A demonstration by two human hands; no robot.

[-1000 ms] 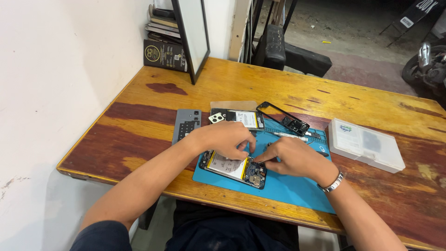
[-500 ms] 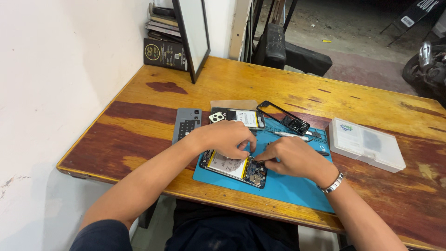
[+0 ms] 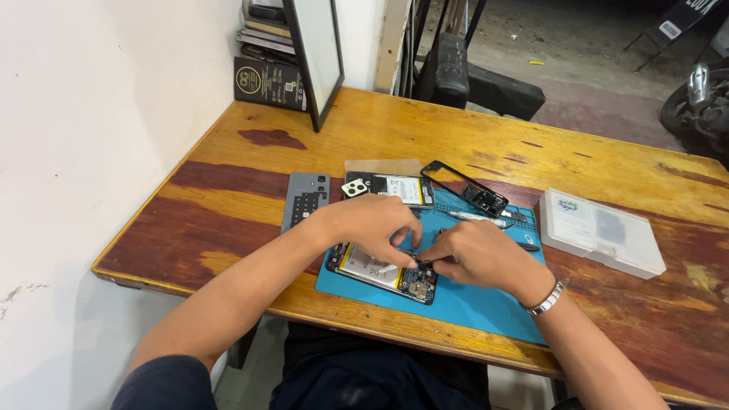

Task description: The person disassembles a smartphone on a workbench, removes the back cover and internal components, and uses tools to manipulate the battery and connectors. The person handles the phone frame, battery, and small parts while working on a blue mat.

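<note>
We are pressing our left hand [image 3: 370, 225] down on the opened smartphone [image 3: 383, 271], its fingers curled narrow over the upper half of the exposed battery. Our right hand [image 3: 477, 255] is meeting it from three o'clock, fingertips pinched tight at the phone's upper right edge; whether they are gripping a small part or tool there, we cannot tell. The phone is lying back-open on a blue repair mat [image 3: 471, 300] near the front edge of the wooden table [image 3: 456, 144]. At twelve o'clock from our hands, a second phone body [image 3: 395, 187] with a white label is resting just beyond the mat, with a grey back cover [image 3: 305, 201] at ten o'clock beside it. A black phone frame [image 3: 465, 187] is lying tilted at one o'clock, touching the mat's far edge. At three o'clock, well apart, a white plastic parts box [image 3: 600, 232] is sitting on the table. A black-framed mirror [image 3: 314, 53] is leaning against the wall at eleven o'clock.
</note>
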